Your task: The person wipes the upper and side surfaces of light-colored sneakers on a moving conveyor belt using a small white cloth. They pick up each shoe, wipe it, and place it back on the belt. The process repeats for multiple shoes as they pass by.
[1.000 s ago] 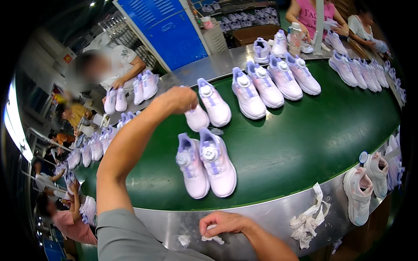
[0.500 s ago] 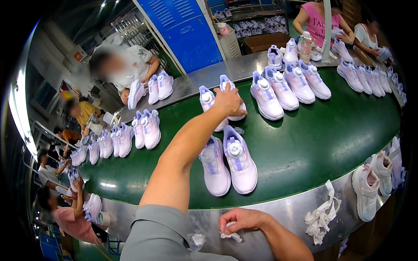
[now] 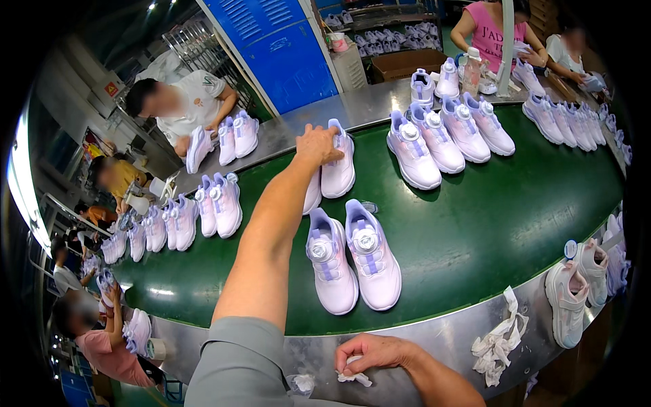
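My left hand (image 3: 317,144) reaches out across the green belt to a pair of pale pink and lilac sneakers. Its fingers are closed over their upper part; the right sneaker (image 3: 338,169) shows well, while my hand and forearm hide most of the left sneaker (image 3: 312,195). Nearer to me stands another pair with dial closures, a left shoe (image 3: 333,275) and a right shoe (image 3: 376,271), toes toward me. My right hand (image 3: 373,353), at the metal edge, is closed on a crumpled white tissue (image 3: 354,375).
Similar sneakers (image 3: 413,152) stand in rows along the green belt (image 3: 468,237). Crumpled white tissues (image 3: 500,339) and a pale strapped shoe (image 3: 566,302) lie on the near metal edge (image 3: 420,332). A small clear cup (image 3: 300,385) sits beside my left sleeve. Co-workers handle shoes around the belt.
My left hand has moved left, and the far pair of sneakers has shifted left with it. My right hand still holds the tissue in nearly the same place.
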Tool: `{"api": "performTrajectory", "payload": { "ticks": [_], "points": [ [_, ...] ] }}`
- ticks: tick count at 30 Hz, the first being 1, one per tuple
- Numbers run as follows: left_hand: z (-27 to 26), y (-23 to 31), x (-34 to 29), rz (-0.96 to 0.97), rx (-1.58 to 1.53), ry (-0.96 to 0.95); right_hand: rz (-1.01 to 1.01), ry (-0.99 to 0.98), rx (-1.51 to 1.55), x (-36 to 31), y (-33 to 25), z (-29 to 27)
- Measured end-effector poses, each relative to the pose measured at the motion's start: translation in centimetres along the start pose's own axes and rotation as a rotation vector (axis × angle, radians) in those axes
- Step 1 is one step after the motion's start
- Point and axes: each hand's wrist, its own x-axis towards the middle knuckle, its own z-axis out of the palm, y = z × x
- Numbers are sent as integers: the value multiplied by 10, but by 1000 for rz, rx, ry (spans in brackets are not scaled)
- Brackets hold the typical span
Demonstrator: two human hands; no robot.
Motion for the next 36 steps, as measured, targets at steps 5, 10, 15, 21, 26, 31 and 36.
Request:
{"api": "performTrajectory", "payload": {
  "ticks": [5,10,15,21,26,31,36],
  "points": [
    [8,-26,-12,-182,2,-67,-20,-1,-38,-2,1,-1],
    [-4,-54,-38,-254,103,-84,4,22,-17,1,-1,2],
    [-14,-29,-91,432,92,139,16,38,0,3,-6,2],
    [-42,3,-137,929,156,55,34,50,66,3,-2,1],
    [-41,18,-145,1244,294,123,27,67,15,2,-4,4],
    [-20,28,-134,1264,369,81,16,46,-1,6,-16,11],
    [-63,27,-200,984,403,-18,19,122,103,2,-9,7]
  ]
}}
